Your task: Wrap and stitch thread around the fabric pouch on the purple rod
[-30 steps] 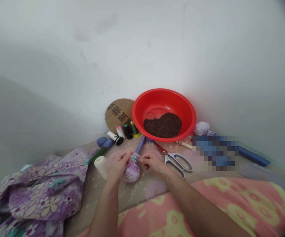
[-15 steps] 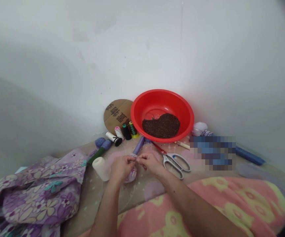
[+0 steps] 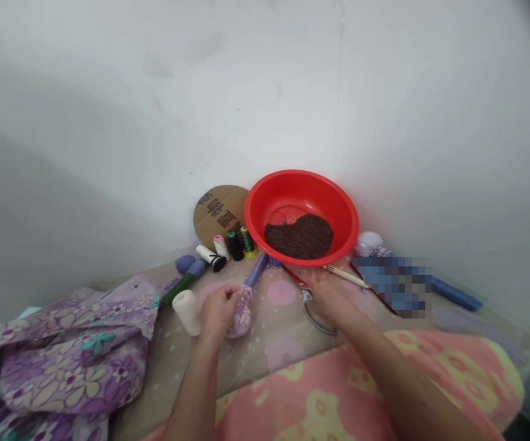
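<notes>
My left hand [image 3: 218, 311] is closed in a pinch at the side of a flowered, rounded cloth bundle [image 3: 243, 312]. What its fingertips hold is too small to make out. The bundle surrounds the near end of a purple-wrapped stick [image 3: 257, 269], which points toward the red basin. Over the scissors [image 3: 319, 321] lies my right hand [image 3: 327, 299], its fingers smeared by motion and covering part of the handles. Whether it grips them does not show. The red-and-grey scissors rest on the table cover, blades toward the basin. A white thread cone [image 3: 186, 312] stands just left of my left hand.
A red basin [image 3: 350, 229] holds dark brown grains [image 3: 299, 237]. Several thread spools [image 3: 235, 246] and a cardboard disc [image 3: 216, 211] stand left of it. Flowered fabric [image 3: 72, 361] is heaped at left. Wooden sticks [image 3: 347, 277] and white yarn [image 3: 368, 243] lie right.
My right hand has left the cloth bundle and moved right onto the scissors' handles. My left hand stays pinched beside the bundle, which is now more exposed.
</notes>
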`<action>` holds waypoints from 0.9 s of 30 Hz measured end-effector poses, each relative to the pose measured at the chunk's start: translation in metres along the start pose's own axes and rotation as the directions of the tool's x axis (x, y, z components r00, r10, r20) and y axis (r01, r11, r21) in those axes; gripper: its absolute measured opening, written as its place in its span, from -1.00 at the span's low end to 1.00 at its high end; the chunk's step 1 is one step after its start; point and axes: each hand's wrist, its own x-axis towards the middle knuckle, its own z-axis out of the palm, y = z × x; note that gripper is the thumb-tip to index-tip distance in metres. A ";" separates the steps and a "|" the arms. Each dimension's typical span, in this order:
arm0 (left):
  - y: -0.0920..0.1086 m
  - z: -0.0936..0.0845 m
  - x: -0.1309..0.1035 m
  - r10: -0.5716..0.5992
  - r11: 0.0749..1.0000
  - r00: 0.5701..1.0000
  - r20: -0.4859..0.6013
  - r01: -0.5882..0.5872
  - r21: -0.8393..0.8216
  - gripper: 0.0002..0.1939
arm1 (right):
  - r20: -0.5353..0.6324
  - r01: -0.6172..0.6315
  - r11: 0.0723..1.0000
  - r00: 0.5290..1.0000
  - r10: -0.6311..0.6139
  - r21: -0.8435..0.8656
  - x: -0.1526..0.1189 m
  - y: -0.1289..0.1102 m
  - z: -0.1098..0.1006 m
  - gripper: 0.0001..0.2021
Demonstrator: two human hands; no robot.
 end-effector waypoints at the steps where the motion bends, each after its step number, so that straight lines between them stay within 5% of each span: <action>1: -0.003 0.000 0.001 -0.006 1.000 1.000 -0.013 0.006 -0.018 -0.72 | -0.012 -0.044 0.999 0.999 0.044 -0.004 -0.003 0.005 0.004 -0.38; 6: -0.013 0.001 0.003 -0.010 0.997 0.998 -0.059 0.005 -0.081 -0.72 | 0.077 -0.156 0.988 0.985 0.155 0.013 -0.005 0.015 0.021 -0.35; 11: -0.017 -0.001 0.005 -0.052 0.997 0.991 -0.120 0.045 -0.057 -0.72 | 0.020 -0.154 0.985 0.988 0.153 0.081 0.000 0.016 0.017 -0.43; 27: -0.018 -0.001 0.005 -0.033 0.999 0.985 -0.170 0.030 -0.021 -0.69 | 0.023 0.090 0.976 0.995 -0.096 0.199 -0.017 0.006 0.012 -0.52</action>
